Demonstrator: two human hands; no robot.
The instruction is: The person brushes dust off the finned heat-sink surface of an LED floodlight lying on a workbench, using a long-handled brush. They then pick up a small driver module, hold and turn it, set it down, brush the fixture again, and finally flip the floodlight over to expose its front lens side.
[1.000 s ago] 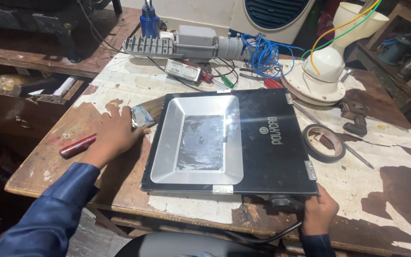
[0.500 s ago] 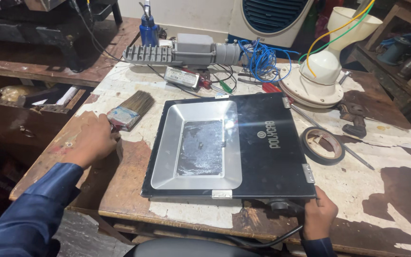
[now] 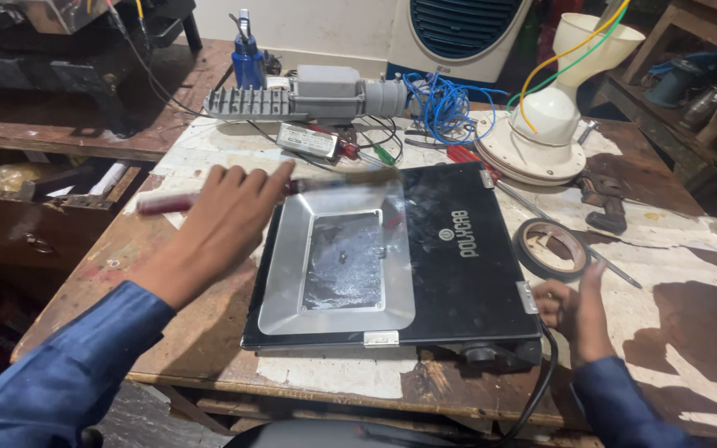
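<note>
While left hand (image 3: pixel 224 217) grips red-handled brush (image 3: pixel 168 202), blurred, over floodlight (image 3: pixel 392 257) reflector on table (image 3: pixel 209 332), right hand (image 3: pixel 570 309), curled, steadies floodlight's right edge; risk: careless sweep scratching reflector, snagging cable.

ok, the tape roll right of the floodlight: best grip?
Pinch the tape roll across its ring wall, one finger in the open centre and one outside, coming from above. It lies flat on the table, so the side offers little. The right hand sits nearest, beside the floodlight.
</note>
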